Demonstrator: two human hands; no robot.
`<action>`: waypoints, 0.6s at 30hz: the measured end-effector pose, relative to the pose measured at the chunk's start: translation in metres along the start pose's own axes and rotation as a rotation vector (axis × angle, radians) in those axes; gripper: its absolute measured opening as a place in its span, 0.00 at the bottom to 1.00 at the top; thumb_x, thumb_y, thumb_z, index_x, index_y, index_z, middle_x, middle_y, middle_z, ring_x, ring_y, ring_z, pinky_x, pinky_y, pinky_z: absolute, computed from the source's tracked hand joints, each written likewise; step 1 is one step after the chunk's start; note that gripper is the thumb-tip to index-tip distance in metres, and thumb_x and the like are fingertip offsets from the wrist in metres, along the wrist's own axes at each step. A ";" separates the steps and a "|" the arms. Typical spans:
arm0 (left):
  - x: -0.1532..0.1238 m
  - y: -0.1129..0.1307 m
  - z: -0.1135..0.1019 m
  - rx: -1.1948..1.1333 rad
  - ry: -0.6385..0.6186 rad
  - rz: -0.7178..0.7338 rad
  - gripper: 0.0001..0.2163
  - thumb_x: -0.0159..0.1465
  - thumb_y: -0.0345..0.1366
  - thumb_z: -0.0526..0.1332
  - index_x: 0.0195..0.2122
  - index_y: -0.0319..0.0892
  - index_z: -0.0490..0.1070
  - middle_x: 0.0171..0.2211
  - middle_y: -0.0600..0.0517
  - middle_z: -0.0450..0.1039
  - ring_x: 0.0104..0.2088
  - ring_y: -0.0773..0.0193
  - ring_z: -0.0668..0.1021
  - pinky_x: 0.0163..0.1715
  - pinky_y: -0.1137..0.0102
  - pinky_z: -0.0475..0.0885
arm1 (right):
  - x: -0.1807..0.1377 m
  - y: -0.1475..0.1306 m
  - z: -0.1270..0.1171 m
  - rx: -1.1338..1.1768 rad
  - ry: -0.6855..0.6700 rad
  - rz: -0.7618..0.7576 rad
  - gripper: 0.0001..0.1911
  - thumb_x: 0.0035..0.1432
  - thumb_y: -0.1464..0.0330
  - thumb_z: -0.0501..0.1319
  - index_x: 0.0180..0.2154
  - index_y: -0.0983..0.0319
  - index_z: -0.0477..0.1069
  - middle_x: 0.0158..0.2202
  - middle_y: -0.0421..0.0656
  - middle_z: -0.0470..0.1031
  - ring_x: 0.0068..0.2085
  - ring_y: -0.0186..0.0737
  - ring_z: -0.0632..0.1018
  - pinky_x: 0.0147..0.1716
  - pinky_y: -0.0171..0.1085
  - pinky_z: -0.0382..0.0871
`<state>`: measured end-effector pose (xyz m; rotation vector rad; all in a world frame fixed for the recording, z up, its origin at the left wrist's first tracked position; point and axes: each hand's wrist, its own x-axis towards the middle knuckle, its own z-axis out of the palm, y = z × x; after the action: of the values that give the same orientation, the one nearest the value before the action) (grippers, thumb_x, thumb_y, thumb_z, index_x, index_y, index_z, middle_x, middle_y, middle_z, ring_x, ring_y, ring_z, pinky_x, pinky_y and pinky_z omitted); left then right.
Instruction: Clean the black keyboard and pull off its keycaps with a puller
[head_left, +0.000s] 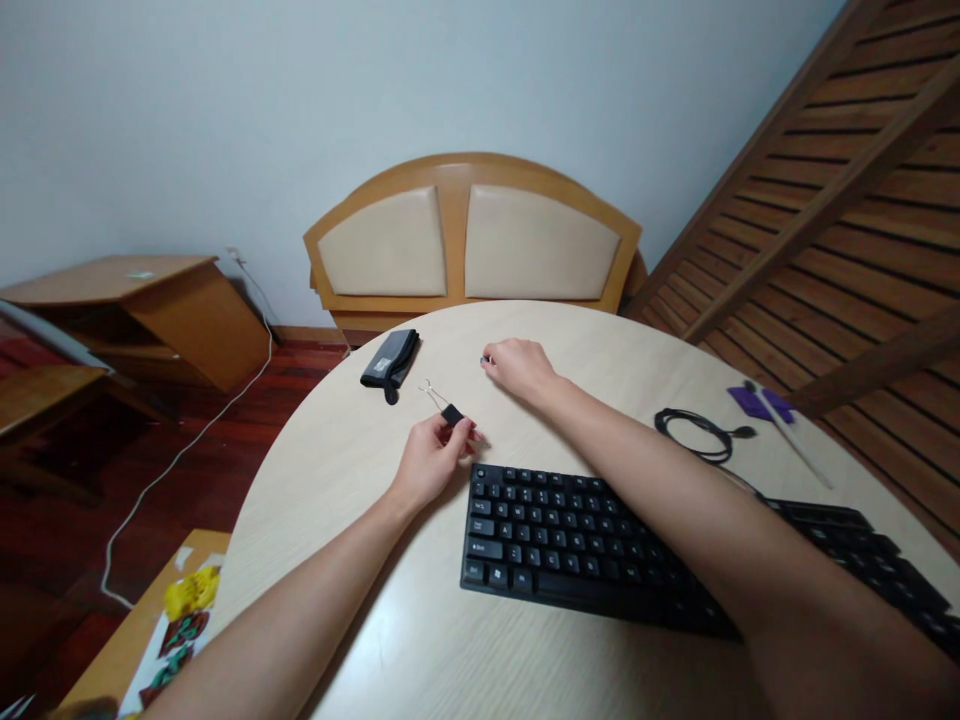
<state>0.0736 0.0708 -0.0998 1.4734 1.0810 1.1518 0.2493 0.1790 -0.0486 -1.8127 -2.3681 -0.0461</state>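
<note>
My left hand (426, 462) is closed on the black handle of a wire keycap puller (451, 414). Its two thin metal prongs point up and away, above the table, with nothing visible between them. Farther off and to the right, my right hand (523, 368) is closed in a fist near the table top. A small dark and light object (486, 361) shows at its fingertips, too small to name. Below both hands lies a black keyboard (559, 530), partly hidden under my right forearm. A folded grey and black fabric pouch (391, 358) lies beyond my left hand.
The round pale table (352, 620) carries a coiled black cable (694, 455) on the right, near a purple object (750, 403) and a white stick (791, 440). A padded wooden headboard (456, 230) stands behind. On the left, a low surface bears a yellow item (192, 593).
</note>
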 end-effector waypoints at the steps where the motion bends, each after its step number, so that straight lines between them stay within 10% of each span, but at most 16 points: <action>1: 0.000 -0.001 0.000 0.009 -0.001 0.010 0.16 0.65 0.47 0.63 0.34 0.36 0.74 0.31 0.45 0.81 0.27 0.63 0.78 0.31 0.69 0.73 | 0.008 -0.001 0.004 -0.013 -0.001 0.007 0.17 0.68 0.64 0.56 0.50 0.61 0.79 0.48 0.55 0.81 0.50 0.52 0.80 0.49 0.44 0.69; 18: -0.001 -0.004 0.000 0.043 -0.046 0.008 0.16 0.69 0.45 0.60 0.33 0.37 0.75 0.31 0.45 0.81 0.29 0.63 0.79 0.33 0.70 0.73 | 0.073 0.002 0.047 0.042 0.057 0.055 0.16 0.70 0.61 0.57 0.53 0.57 0.78 0.51 0.50 0.80 0.50 0.45 0.78 0.46 0.39 0.69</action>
<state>0.0732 0.0701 -0.1039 1.5321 1.0753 1.1004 0.2278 0.2552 -0.0851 -1.8308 -2.2632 -0.0403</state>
